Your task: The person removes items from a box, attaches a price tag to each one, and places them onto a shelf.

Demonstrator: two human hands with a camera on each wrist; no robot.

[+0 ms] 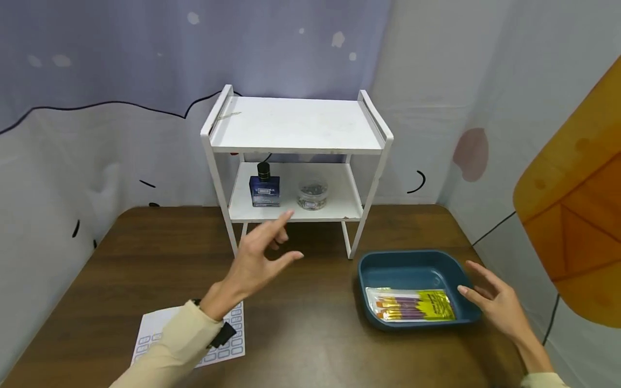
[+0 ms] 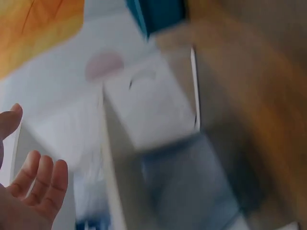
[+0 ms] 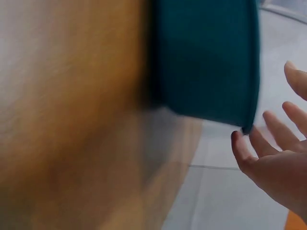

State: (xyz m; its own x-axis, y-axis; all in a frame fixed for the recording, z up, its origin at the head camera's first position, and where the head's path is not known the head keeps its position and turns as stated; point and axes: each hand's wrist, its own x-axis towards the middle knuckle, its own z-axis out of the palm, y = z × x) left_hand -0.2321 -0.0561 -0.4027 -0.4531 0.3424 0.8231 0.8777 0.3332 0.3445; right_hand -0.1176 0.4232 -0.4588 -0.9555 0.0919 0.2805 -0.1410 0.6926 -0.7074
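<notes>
In the head view my left hand point(image 1: 257, 258) is in the air in front of the white shelf rack point(image 1: 298, 126), thumb and forefinger spread apart with nothing between them. On the rack's lower shelf stand a dark blue perfume bottle point(image 1: 264, 188) with a black cap and a small clear round tub point(image 1: 312, 195) with dark contents. My right hand point(image 1: 499, 304) is at the right end of a teal plastic basin point(image 1: 407, 264), fingers loosely extended near its rim. Inside the basin lies a clear and yellow pack of paintbrushes point(image 1: 409, 305) with purple handles.
A white sheet with printed blue boxes point(image 1: 230, 337) lies on the brown table point(image 1: 301, 323), partly beneath my left forearm. Patterned cloth point(image 1: 121, 48) hangs behind the rack, and an orange shape point(image 1: 577, 205) is on the right side.
</notes>
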